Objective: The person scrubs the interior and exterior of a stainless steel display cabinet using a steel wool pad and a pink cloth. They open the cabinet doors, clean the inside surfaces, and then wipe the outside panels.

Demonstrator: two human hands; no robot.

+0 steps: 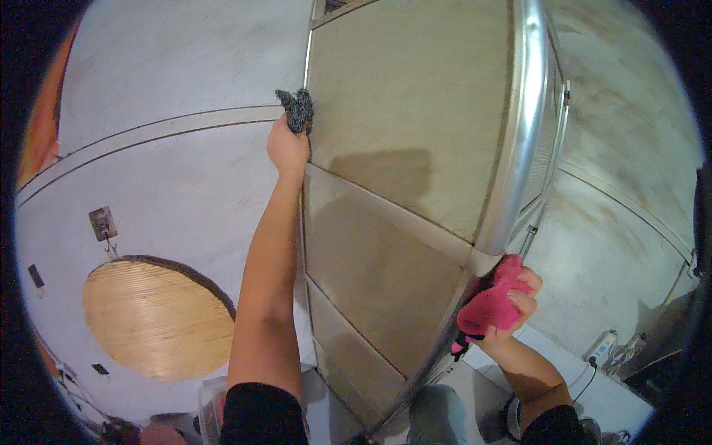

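My left hand (pixel 287 147) grips a dark grey, crumpled cloth or scouring pad (pixel 300 111). It is at the left edge of a tall cabinet (pixel 411 105) with beige panels and metal framing, where the cabinet meets the white wall. In my right hand (pixel 527 295) is a bunched pink cloth (pixel 495 306), held against the cabinet's front corner. A shiny, rounded metal corner post (pixel 528 111) rises just above that hand. The cloth hides part of the lower corner. A shadow falls across the beige side panels.
A round wooden board (pixel 158 317) hangs from a hook plate (pixel 103 223) on the left wall. At lower right, a power strip (pixel 602 347) with plugged cables sits by a white surface (pixel 612 397). A clear plastic container (pixel 211 411) stands beside my left sleeve.
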